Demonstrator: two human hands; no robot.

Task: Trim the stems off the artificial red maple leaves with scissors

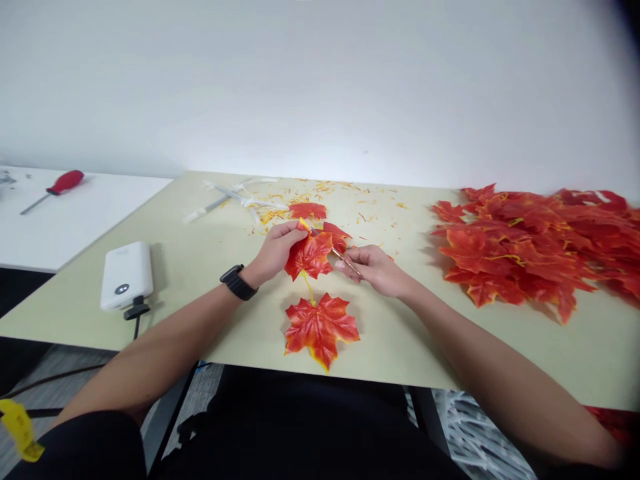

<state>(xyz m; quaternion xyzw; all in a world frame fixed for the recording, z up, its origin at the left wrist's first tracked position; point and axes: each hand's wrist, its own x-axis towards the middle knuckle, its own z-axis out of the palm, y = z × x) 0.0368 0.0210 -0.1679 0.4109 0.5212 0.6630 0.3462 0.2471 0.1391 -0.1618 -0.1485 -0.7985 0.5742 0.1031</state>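
Observation:
My left hand pinches the upper edge of a red maple leaf over the middle of the table. Between the fingers of my right hand is a thin metallic tool, its tip at the leaf's right edge; its exact kind is unclear. A yellow stem runs down from the held leaf to another red leaf lying flat near the front edge. Just behind my hands lie two more leaves, one farther back and one partly covered by the held leaf.
Yellow and orange scraps litter the back of the table. Clear plastic strips lie back left. A white power bank with a cable sits left, a red screwdriver farther left. Many leaves are heaped right.

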